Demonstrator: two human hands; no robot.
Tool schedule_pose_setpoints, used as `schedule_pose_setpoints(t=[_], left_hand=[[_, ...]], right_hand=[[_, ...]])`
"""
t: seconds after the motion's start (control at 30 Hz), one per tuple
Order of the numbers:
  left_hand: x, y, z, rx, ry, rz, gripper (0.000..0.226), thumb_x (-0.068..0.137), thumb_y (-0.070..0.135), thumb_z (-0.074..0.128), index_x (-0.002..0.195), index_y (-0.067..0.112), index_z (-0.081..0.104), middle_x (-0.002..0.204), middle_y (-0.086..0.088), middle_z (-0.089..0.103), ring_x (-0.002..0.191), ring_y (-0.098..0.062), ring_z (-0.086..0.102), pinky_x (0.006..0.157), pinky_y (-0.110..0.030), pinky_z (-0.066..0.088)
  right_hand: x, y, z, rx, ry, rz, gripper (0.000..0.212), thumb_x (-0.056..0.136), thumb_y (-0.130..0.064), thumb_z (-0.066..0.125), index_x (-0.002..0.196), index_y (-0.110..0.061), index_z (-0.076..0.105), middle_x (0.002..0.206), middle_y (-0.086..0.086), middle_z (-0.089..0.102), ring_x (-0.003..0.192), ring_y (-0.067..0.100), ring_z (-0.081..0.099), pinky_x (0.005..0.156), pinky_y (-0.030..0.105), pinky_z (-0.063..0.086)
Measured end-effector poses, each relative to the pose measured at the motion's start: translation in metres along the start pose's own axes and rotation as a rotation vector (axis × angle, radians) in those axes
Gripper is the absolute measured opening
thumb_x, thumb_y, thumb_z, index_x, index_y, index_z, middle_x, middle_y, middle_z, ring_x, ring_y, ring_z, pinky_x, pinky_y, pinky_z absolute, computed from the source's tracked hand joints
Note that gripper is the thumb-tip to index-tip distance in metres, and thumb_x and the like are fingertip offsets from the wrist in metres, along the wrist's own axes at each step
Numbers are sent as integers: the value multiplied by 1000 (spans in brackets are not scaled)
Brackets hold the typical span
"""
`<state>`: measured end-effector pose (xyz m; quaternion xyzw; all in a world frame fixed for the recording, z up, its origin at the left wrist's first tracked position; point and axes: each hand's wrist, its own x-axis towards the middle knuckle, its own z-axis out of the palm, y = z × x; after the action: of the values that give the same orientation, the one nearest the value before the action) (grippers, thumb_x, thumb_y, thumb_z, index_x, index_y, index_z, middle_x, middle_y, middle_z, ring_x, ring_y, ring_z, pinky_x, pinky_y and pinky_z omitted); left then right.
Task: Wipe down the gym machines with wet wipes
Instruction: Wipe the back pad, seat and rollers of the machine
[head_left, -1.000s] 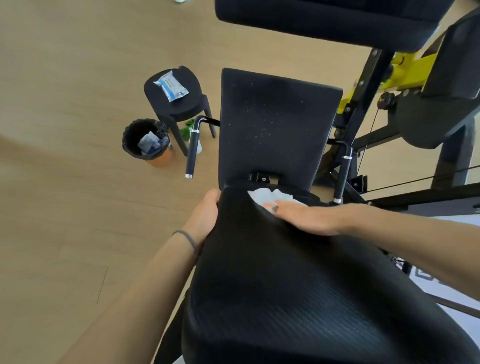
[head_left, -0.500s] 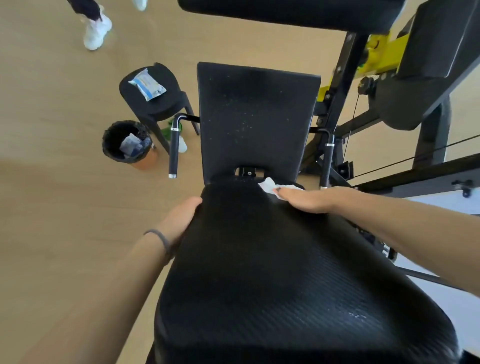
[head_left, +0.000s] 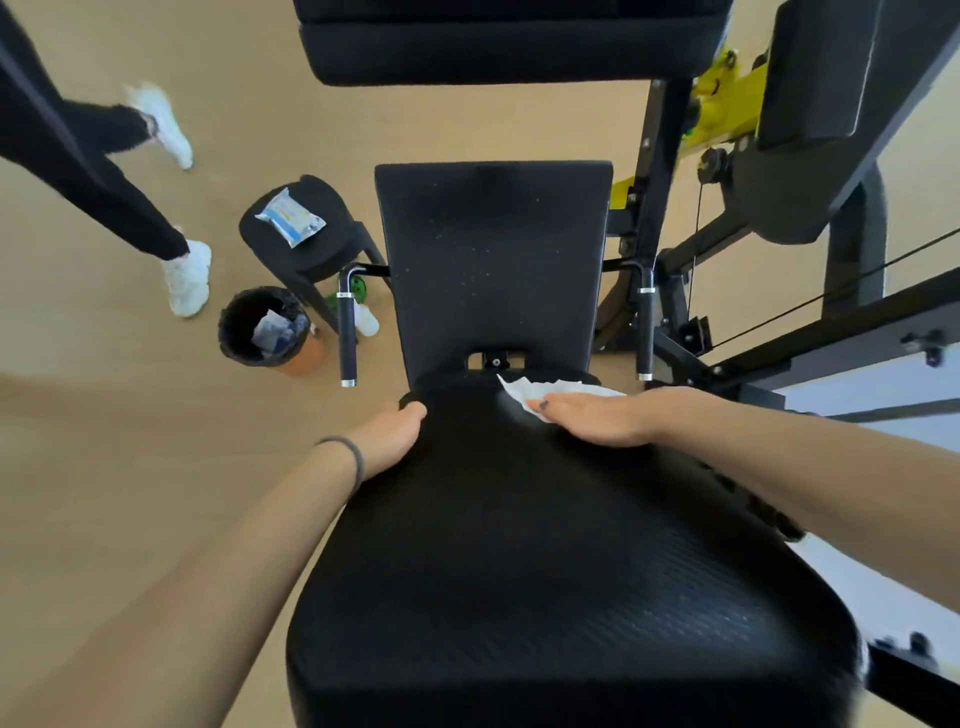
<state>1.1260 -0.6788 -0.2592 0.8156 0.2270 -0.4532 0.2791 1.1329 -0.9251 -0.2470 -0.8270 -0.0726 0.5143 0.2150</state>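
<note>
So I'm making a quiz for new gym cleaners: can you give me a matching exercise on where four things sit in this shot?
Things:
1. wet wipe
2. wipes packet
3. bin
4. left hand

Places:
a. on the black stool
b. on the floor beside the stool
c. on the left edge of the seat pad
d. under the right hand

Pairs: 1-d, 2-a, 3-b, 4-c

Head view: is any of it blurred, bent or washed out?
Head view: the passer-by's shoe is motion-smeared; the floor bows from wide-angle distortion; the seat, wipe and right hand are sharp; no glare.
</note>
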Motion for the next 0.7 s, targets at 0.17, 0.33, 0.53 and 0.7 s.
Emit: schedule_pose_setpoints(t=[0.17,0.33,0.53,0.7], left_hand=[[9,3,-1,106,-75,50,61,98,43,32,148,8,35,152,-13,40,141,-31,37,118,-43,27],[-6,37,8,354,-49,101,59,104,48,33,154,17,30,156,-10,34,141,-30,37,116,-43,31],[-35,103,63,626,-232,297,72,86,72,29,147,34,38,152,-6,36,135,-31,41,115,-48,30],[-41,111,97,727,-145,290,70,93,67,28,151,28,26,155,-9,27,140,-38,34,114,-54,28]], right_hand=[[-1,-60,19,102,-229,-177,66,102,-63,18,160,-31,23,166,-7,20,153,15,16,122,35,8],[40,4,-3,106,-65,80,63,102,-61,22,155,-29,35,163,2,31,148,26,32,122,48,21],[-34,51,7,323,58,148,46,109,-42,21,119,-21,61,132,3,51,125,23,46,109,35,30],[-117,60,47,789,129,232,37,105,-53,40,136,-36,51,134,-4,52,129,14,47,112,26,29]])
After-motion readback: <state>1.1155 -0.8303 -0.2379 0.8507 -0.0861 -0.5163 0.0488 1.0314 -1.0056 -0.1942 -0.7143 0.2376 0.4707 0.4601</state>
